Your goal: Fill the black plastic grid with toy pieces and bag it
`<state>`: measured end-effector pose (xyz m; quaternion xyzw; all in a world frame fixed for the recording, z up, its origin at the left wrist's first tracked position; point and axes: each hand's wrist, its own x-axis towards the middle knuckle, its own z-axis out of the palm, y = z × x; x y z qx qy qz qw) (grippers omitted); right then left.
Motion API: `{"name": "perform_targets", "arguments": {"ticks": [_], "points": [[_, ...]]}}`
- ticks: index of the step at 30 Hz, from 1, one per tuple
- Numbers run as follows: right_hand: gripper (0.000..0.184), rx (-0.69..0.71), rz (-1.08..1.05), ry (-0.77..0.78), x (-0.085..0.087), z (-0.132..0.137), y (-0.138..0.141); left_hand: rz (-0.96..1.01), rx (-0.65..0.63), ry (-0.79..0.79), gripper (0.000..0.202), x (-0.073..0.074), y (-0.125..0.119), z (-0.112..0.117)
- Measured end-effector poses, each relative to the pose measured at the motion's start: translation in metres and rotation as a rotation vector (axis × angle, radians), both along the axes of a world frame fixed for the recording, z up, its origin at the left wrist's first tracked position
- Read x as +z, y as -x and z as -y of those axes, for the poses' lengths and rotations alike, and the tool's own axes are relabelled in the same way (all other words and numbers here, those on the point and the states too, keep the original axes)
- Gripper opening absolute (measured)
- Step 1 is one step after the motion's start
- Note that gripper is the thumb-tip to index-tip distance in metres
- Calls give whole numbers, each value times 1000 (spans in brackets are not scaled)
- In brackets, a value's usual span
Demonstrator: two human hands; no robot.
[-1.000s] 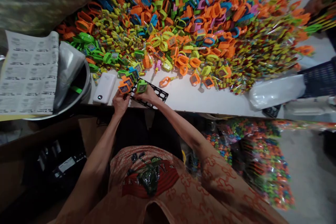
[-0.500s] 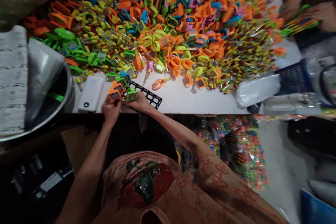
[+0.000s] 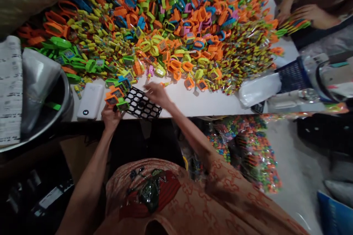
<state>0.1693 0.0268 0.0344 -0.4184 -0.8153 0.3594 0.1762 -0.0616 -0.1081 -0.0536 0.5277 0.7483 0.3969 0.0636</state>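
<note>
A huge heap of coloured toy watches point(image 3: 176, 14) in orange, green, blue and yellow covers the white table point(image 3: 198, 101). At the near edge lies a black grid tray point(image 3: 140, 104). My left hand point(image 3: 110, 112) is closed at the tray's left end, holding toy watches, an orange one point(image 3: 111, 100) and a green one point(image 3: 122, 105). My right hand point(image 3: 157, 93) hovers over the table just beyond the tray, fingers stretched toward a loose orange watch; it holds nothing that I can see.
A white power bank point(image 3: 89, 101) lies left of the tray. A metal basin point(image 3: 41, 117) with a plastic bag and printed sheets point(image 3: 9, 88) stands at far left. Another person's hands point(image 3: 309, 13) work at the top right. Bags of coloured pieces point(image 3: 248, 150) sit under the table.
My right hand has let go of the green watch at the tray and reached forward and right toward the loose watches. The view has shifted left and down slightly.
</note>
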Motion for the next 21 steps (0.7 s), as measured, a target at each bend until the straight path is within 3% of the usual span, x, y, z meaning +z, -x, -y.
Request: {"name": "perform_targets", "arguments": {"ticks": [2,4,6,10,13,16,21], "points": [[29,-193,148,-81,3,-29,-37,26,16,17,17,4,-3,0],[20,-213,226,-67,3,-49,-62,44,39,48,13,7,-6,0],[20,-199,191,-47,2,-53,-68,48,53,66,10,9,-8,0],[9,-168,-28,43,-4,-22,-36,41,63,74,19,8,-8,1],[24,-85,-320,335,-11,10,6,38,53,82,21,7,-7,1],[25,-79,-483,588,-18,27,38,34,39,88,17,8,-6,1],[19,-71,-435,584,-22,25,52,43,46,89,19,9,-7,2]]}}
